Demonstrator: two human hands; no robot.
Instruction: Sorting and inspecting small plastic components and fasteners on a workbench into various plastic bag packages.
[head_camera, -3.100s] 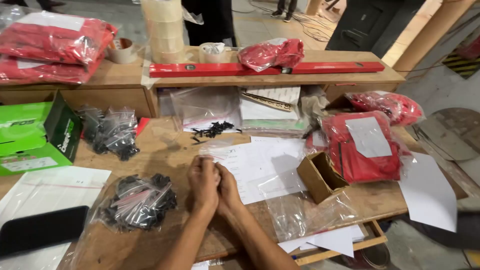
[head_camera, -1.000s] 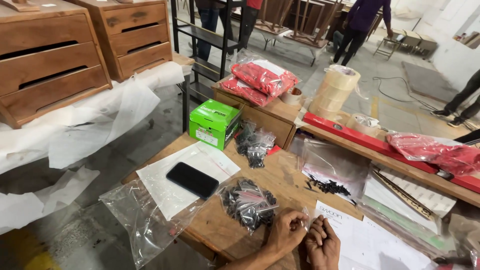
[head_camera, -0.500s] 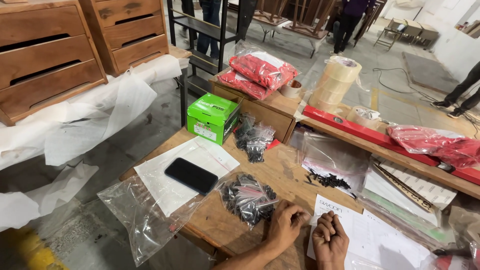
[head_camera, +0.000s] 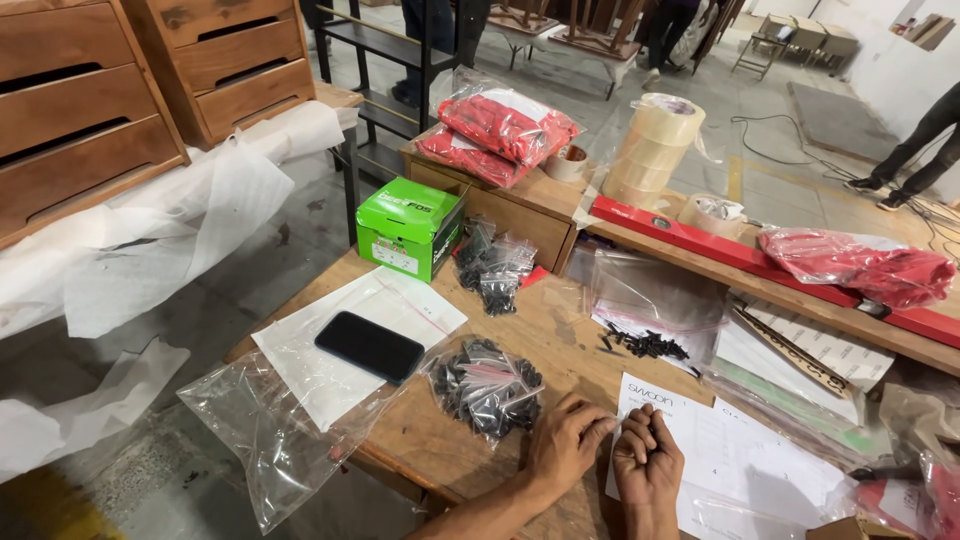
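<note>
Both hands are seen at the lower centre of the frame, resting on the wooden bench (head_camera: 560, 335). The left hand (head_camera: 563, 447) is loosely curled, fingertips meeting the edge of a white printed sheet (head_camera: 745, 455). The right hand (head_camera: 647, 462) is closed into a loose fist on the same sheet, just beside the left; whether anything is pinched inside it cannot be told. A heap of small clear bags of black screws (head_camera: 487, 385) lies just left of the left hand. A black phone (head_camera: 369, 346) is placed on a white paper further left. Loose black screws (head_camera: 645, 345) are scattered above the hands. A green box (head_camera: 410, 227) stands at centre left, a red level (head_camera: 770, 265) at the right.
</note>
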